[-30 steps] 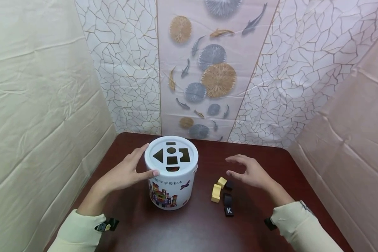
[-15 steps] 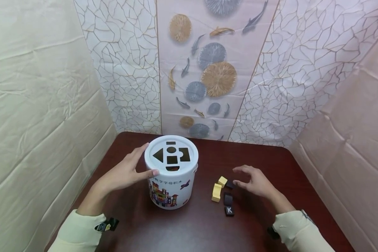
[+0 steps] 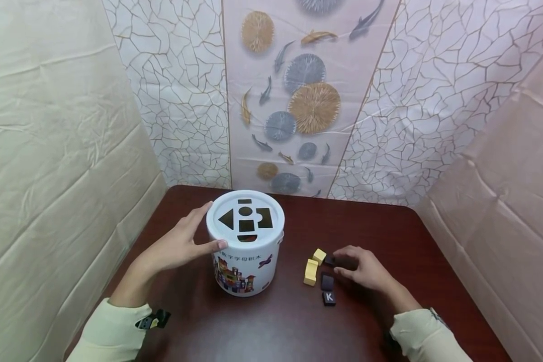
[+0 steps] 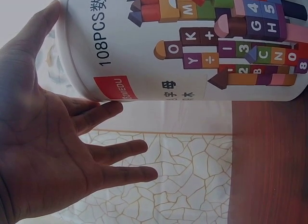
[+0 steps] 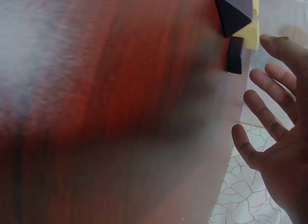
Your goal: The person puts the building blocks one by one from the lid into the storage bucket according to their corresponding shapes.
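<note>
A white bucket (image 3: 261, 269) printed with pictures of toy blocks stands left of centre; its lid (image 3: 268, 235) has several shaped holes. My left hand (image 3: 181, 247) rests against its rim, thumb at the near edge and forefinger on the left side. In the left wrist view the other fingers (image 4: 127, 175) spread straight. My right hand (image 3: 364, 269) hovers low with loosely bent fingers, beside a black block (image 3: 329, 260). The right wrist view shows a gap between its fingers (image 5: 262, 108) and the blocks. Left of it lie a yellow cube (image 3: 319, 256) and a curved yellow block (image 3: 310, 272).
Nearer the front lie another black block (image 3: 327, 281) and a black block marked K (image 3: 329, 298). The dark red tabletop (image 3: 262, 329) ends at a patterned cloth backdrop (image 3: 190, 115). Pale cloth walls (image 3: 493, 186) flank both sides.
My right hand has come down and nearer the front of the table, its fingertips now close to the rear black block. The left hand keeps its place on the bucket.
</note>
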`<state>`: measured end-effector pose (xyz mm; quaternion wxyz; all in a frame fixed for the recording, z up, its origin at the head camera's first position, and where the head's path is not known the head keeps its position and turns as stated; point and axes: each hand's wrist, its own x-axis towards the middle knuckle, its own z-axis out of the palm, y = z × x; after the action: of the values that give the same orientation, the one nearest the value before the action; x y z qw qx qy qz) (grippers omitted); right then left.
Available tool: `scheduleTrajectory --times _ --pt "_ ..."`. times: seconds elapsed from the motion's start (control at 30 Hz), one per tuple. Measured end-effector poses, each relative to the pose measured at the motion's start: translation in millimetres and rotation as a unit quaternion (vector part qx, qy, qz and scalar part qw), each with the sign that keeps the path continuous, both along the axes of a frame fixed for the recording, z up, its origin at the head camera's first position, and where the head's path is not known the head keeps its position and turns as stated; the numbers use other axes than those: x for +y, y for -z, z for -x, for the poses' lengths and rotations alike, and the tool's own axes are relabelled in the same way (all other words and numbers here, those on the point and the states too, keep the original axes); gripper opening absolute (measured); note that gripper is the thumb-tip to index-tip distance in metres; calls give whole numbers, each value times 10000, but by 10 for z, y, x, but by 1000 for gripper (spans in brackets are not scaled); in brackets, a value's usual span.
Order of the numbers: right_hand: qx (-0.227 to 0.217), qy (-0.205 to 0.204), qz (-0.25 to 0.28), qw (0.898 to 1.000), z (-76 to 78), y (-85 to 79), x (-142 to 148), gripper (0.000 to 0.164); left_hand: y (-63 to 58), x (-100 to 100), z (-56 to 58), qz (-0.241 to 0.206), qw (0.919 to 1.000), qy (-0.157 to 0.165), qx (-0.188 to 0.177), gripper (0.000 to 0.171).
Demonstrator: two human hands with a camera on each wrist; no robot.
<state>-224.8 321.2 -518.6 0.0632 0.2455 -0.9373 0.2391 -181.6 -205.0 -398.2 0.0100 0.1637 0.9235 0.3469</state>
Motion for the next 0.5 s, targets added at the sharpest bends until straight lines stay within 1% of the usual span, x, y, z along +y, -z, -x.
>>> scheduleTrajectory --times 0.13,0.3,0.4,0.5 --pt "20 -118 -15 9999 -19 40 -30 33 -18 1 3 -22 10000 39 78 116" --pt "64 -160 -54 9998 -47 78 -64 30 -12 4 0 -9 10000 35 72 116" --pt "110 -168 -40 9998 -65 69 -92 30 -1 1 -4 7 10000 17 61 116" --pt "152 -314 13 9994 -88 35 -127 26 0 2 -5 8 10000 28 81 116"
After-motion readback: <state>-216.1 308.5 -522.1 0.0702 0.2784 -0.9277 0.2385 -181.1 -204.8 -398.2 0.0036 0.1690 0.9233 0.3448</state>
